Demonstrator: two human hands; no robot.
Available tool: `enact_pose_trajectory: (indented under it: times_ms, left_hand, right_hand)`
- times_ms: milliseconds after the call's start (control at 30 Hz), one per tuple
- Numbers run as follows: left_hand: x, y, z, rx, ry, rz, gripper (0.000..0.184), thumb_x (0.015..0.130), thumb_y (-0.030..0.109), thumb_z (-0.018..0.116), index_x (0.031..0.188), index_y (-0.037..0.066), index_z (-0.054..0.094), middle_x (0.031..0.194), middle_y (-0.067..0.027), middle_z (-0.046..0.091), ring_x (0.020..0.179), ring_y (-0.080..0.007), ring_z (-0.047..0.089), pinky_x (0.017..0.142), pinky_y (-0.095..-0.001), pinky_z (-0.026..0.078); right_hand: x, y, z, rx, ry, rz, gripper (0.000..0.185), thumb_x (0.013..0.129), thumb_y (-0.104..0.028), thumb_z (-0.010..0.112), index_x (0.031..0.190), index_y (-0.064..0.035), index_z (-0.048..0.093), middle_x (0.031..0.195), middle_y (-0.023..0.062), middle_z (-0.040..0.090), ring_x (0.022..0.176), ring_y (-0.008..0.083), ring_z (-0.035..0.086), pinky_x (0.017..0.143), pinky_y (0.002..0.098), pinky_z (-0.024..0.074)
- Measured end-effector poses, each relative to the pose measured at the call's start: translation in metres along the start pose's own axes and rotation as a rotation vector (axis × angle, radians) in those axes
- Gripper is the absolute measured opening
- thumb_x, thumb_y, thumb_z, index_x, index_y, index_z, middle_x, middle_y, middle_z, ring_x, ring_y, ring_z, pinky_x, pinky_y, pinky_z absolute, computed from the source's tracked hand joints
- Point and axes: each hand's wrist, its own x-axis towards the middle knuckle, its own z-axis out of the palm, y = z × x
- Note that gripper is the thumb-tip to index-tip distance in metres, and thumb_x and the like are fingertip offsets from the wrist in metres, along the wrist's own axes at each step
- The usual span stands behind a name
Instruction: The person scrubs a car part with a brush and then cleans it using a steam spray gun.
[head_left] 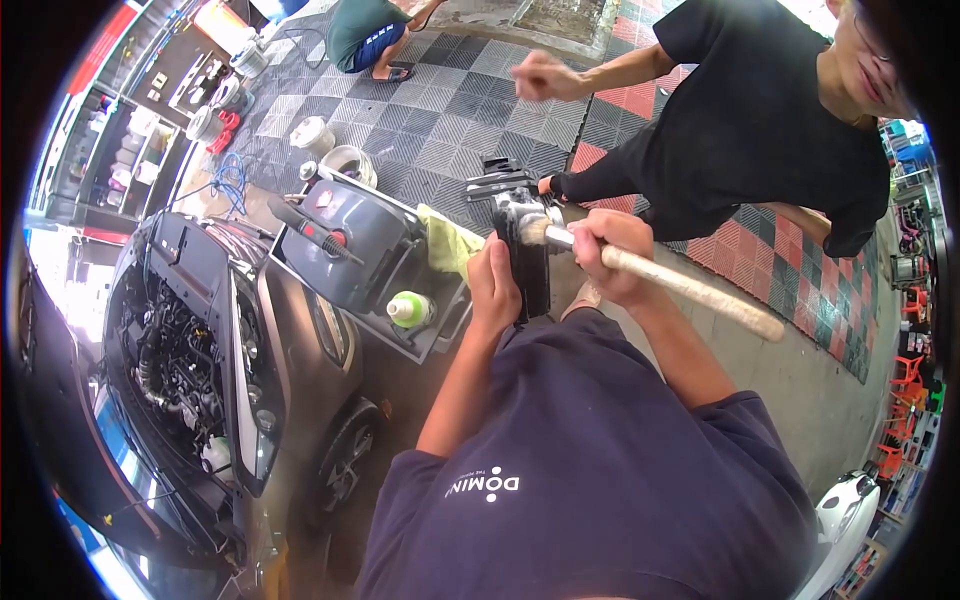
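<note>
My left hand (493,285) is closed around the edge of a long black plastic part (533,285), upright in front of my body. Whitish foam or wet film shows near the part's upper end. A brush (700,293) with a long, pale, worn wooden handle is gripped in my right hand (613,252), close to its metal collar. Its bristles touch or nearly touch the black part. Beside my left hand hangs a yellow-green cloth (447,243) on a grey cart (432,345). Black slatted pieces (500,182) show at the part's far end; whether they are joined to it I cannot tell.
The cart carries a dark grey machine (350,245) and a green-capped bottle (408,310). To the left stands a car (285,390) with its engine bay exposed. A person in black (760,130) stands close on the right; another (368,35) crouches farther off. Buckets (312,137) stand on the tiles.
</note>
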Motion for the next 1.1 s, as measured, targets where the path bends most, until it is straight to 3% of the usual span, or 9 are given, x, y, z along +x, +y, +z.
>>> enact_pose_trajectory:
  times_ms: [33, 233, 267, 367, 600, 733, 933, 1033, 1100]
  left_hand:
    - [0.001, 0.001, -0.001, -0.001, -0.002, 0.003, 0.047, 0.111, 0.030, 0.032, 0.096, -0.005, 0.060, 0.065, -0.0033, 0.045, 0.061, -0.0121, 0.040, 0.056, -0.0335, 0.033]
    - [0.002, -0.001, -0.011, 0.039, -0.034, 0.037, 0.043, 0.110, 0.028, 0.036, 0.089, -0.003, 0.056, 0.060, -0.0057, 0.036, 0.056, -0.0139, 0.035, 0.053, -0.0352, 0.030]
    - [0.004, 0.001, -0.011, 0.033, -0.044, 0.060, 0.043, 0.110, 0.028, 0.036, 0.087, -0.003, 0.055, 0.060, -0.0058, 0.037, 0.055, -0.0142, 0.035, 0.053, -0.0355, 0.029]
    - [0.006, 0.003, -0.014, 0.049, -0.070, 0.073, 0.043, 0.110, 0.029, 0.037, 0.086, -0.003, 0.054, 0.060, -0.0064, 0.037, 0.055, -0.0147, 0.035, 0.053, -0.0358, 0.029]
    - [0.003, 0.015, -0.013, -0.027, -0.048, -0.039, 0.044, 0.110, 0.028, 0.035, 0.082, -0.002, 0.050, 0.067, -0.0039, 0.043, 0.063, -0.0141, 0.036, 0.058, -0.0364, 0.029]
    - [-0.009, -0.021, -0.011, -0.165, 0.017, -0.149, 0.048, 0.112, 0.034, 0.031, 0.104, -0.003, 0.061, 0.087, -0.0005, 0.058, 0.080, -0.0115, 0.050, 0.076, -0.0278, 0.042]
    - [-0.008, -0.003, -0.001, -0.245, 0.344, -0.481, 0.063, 0.110, 0.048, 0.036, 0.143, -0.005, 0.045, 0.138, -0.0104, 0.053, 0.125, -0.0164, 0.050, 0.112, -0.0325, 0.035]
    - [0.000, -0.001, 0.000, -0.473, 0.470, -0.484, 0.052, 0.112, 0.039, 0.032, 0.130, -0.004, 0.055, 0.126, -0.0106, 0.058, 0.117, -0.0162, 0.053, 0.103, -0.0327, 0.041]
    - [-0.005, -0.014, -0.003, -0.356, 0.388, -0.434, 0.055, 0.111, 0.043, 0.033, 0.136, -0.004, 0.051, 0.130, -0.0104, 0.056, 0.119, -0.0163, 0.052, 0.106, -0.0325, 0.039]
  right_hand:
    - [0.003, 0.002, -0.001, 0.002, 0.014, -0.042, 0.012, 0.091, -0.004, 0.060, 0.080, 0.0009, 0.064, 0.061, 0.0076, 0.060, 0.047, 0.0167, 0.055, 0.048, 0.0304, 0.0436]
    - [0.011, -0.003, -0.003, 0.183, 0.029, 0.156, 0.021, 0.097, -0.009, 0.059, 0.080, 0.0033, 0.063, 0.060, 0.0031, 0.058, 0.048, 0.0062, 0.051, 0.047, 0.0249, 0.0414]
    - [0.012, -0.005, -0.002, 0.248, 0.058, 0.291, 0.023, 0.098, -0.009, 0.062, 0.077, 0.0003, 0.057, 0.058, 0.0006, 0.049, 0.053, 0.0065, 0.041, 0.051, 0.0267, 0.0379]
    - [0.016, -0.001, 0.000, 0.470, 0.109, 0.546, 0.028, 0.102, -0.015, 0.059, 0.077, -0.0015, 0.060, 0.059, -0.0046, 0.048, 0.051, 0.0026, 0.041, 0.048, 0.0225, 0.0334]
    - [0.011, 0.006, 0.007, 0.581, 0.181, 0.611, 0.030, 0.104, -0.019, 0.057, 0.079, -0.0019, 0.062, 0.059, -0.0044, 0.048, 0.050, 0.0022, 0.043, 0.047, 0.0210, 0.0338]
    - [0.008, 0.004, 0.016, 0.573, 0.223, 0.559, 0.028, 0.104, -0.018, 0.057, 0.082, -0.0018, 0.062, 0.060, -0.0033, 0.050, 0.050, 0.0026, 0.044, 0.048, 0.0208, 0.0353]
    - [-0.025, -0.008, 0.023, 0.306, 0.093, 0.399, 0.024, 0.102, -0.016, 0.056, 0.085, -0.0010, 0.064, 0.058, -0.0006, 0.053, 0.049, 0.0052, 0.048, 0.049, 0.0238, 0.0385]
    - [-0.045, -0.006, 0.023, 0.292, 0.045, 0.426, 0.021, 0.100, -0.013, 0.057, 0.085, -0.0007, 0.064, 0.056, 0.0001, 0.055, 0.049, 0.0054, 0.050, 0.048, 0.0245, 0.0385]
    - [-0.045, -0.008, 0.022, 0.171, 0.030, 0.322, 0.020, 0.098, -0.010, 0.058, 0.083, 0.0003, 0.065, 0.058, 0.0025, 0.057, 0.049, 0.0066, 0.051, 0.048, 0.0262, 0.0395]
